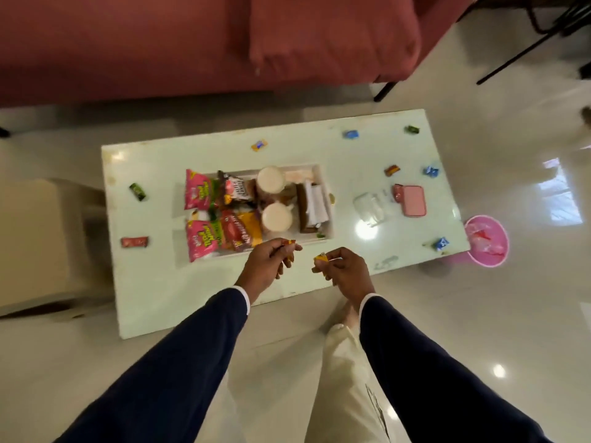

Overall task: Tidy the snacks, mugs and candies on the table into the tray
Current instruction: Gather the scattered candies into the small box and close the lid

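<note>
Head view: tray [323,183] full of snack packets [199,193] and mugs [271,179], each hand [268,262] [347,266] pinching a candy [289,242] [320,258].

A glossy, smooth top is shown by the table [153,282], with light reflected in it. Around the table, the floor [511,314] is polished and mirror-like. On the table, shiny printed film is seen on the snack packets [198,193] in the tray [315,169]. Behind the table, matt red cloth covers the sofa [128,43]. Right of the table, the pink bin [486,241] looks like smooth plastic.
</note>
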Demonstrator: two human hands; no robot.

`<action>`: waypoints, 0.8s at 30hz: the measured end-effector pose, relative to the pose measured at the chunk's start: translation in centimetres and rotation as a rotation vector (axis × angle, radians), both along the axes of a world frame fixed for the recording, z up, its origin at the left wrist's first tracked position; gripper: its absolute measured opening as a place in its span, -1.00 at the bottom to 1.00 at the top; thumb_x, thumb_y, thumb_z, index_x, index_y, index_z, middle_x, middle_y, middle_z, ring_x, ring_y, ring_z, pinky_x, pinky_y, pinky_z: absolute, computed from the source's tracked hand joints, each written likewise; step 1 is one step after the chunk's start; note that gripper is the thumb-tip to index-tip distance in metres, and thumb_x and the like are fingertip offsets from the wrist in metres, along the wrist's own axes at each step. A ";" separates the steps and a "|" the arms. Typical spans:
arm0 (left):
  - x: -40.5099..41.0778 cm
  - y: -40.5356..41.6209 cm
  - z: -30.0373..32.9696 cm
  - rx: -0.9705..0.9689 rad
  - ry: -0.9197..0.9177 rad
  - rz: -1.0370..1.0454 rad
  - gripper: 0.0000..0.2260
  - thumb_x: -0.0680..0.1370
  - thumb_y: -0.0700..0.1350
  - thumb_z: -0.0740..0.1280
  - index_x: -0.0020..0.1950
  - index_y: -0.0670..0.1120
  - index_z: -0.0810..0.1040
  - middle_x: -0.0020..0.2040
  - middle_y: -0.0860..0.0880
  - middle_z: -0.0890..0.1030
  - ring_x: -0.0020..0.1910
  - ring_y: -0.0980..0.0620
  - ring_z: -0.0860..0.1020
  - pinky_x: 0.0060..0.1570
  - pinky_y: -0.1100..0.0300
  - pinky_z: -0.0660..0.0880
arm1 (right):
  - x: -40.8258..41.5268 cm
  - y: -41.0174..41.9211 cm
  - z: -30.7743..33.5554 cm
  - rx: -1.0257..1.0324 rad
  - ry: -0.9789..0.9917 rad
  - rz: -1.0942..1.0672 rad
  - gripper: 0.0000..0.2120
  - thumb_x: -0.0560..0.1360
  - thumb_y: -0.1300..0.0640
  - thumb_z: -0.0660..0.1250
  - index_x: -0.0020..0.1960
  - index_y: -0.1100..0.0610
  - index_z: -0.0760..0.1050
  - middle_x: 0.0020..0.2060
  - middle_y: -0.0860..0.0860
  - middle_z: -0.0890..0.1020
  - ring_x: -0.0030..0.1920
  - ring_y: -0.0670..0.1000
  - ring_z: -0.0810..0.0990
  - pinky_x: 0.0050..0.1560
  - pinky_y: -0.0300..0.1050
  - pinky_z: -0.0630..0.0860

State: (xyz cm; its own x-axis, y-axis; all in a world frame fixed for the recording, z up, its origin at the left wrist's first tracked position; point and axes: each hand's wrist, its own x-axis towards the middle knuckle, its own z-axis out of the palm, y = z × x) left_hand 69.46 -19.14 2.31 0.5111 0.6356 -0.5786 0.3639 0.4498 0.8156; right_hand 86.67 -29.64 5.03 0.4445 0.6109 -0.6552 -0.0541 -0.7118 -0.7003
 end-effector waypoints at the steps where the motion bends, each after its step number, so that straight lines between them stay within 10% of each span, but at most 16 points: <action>1: 2.5 -0.1 0.0 0.001 0.012 0.003 -0.82 0.68 -0.09 0.30 -0.02 -0.01 0.69 -0.28 0.00 0.59 -0.39 0.05 0.46 -0.39 0.22 0.39 | 2.4 -0.4 -0.3 0.004 -0.009 -0.016 -0.77 0.46 0.16 0.52 -0.04 0.26 0.52 -0.21 0.08 0.75 -0.34 -0.05 0.61 -0.29 -0.18 0.55; 12: 32.7 -1.2 -2.1 0.171 0.246 -0.064 -0.90 0.61 -0.13 0.40 0.02 -0.10 0.70 -0.18 -0.03 0.68 -0.27 0.10 0.59 -0.36 0.39 0.44 | 31.0 -3.5 -4.9 -0.033 -0.099 -0.077 -0.86 0.51 0.23 0.42 0.06 0.18 0.55 -0.11 0.10 0.66 -0.23 0.04 0.66 -0.19 -0.06 0.64; 18: 36.5 -0.3 -7.2 0.175 0.433 0.104 -0.86 0.52 -0.12 0.47 -0.01 -0.17 0.65 -0.11 -0.10 0.73 -0.15 -0.08 0.71 -0.04 0.07 0.61 | 33.6 -0.5 -9.7 -0.031 -0.166 0.058 -0.83 0.46 0.14 0.49 0.01 0.12 0.58 -0.11 0.05 0.67 -0.11 0.10 0.66 -0.03 0.02 0.65; 24: 36.5 -0.1 -9.3 0.147 0.487 0.127 -0.82 0.53 -0.11 0.47 0.07 -0.17 0.62 -0.11 -0.07 0.72 -0.20 0.01 0.69 -0.20 0.24 0.55 | 32.8 3.1 -12.2 -0.025 -0.196 0.151 -0.79 0.48 0.11 0.48 0.05 0.18 0.59 -0.07 0.11 0.66 -0.05 0.16 0.64 0.03 0.08 0.64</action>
